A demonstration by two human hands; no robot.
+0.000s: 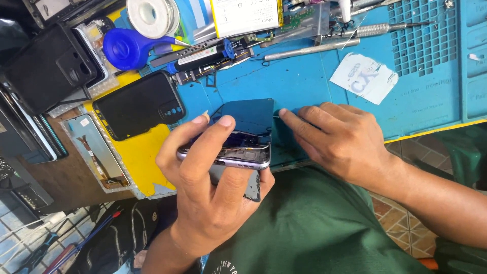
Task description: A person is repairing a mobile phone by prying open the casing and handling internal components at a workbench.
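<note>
At the near edge of the blue work mat (304, 76), my left hand (213, 177) clamps the silver-framed opened smartphone (238, 147), thumb and fingers curled around; my right hand (335, 137) presses flat fingertips against its lifted dark screen

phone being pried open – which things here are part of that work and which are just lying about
In hand: phone frame, dark screen panel, left hand, right hand.

Lying about: black phone case, blue blower, tape roll, white sticker scrap, metal tools.

two hands (213, 177), one phone (238, 152), one blower (127, 48)
</note>
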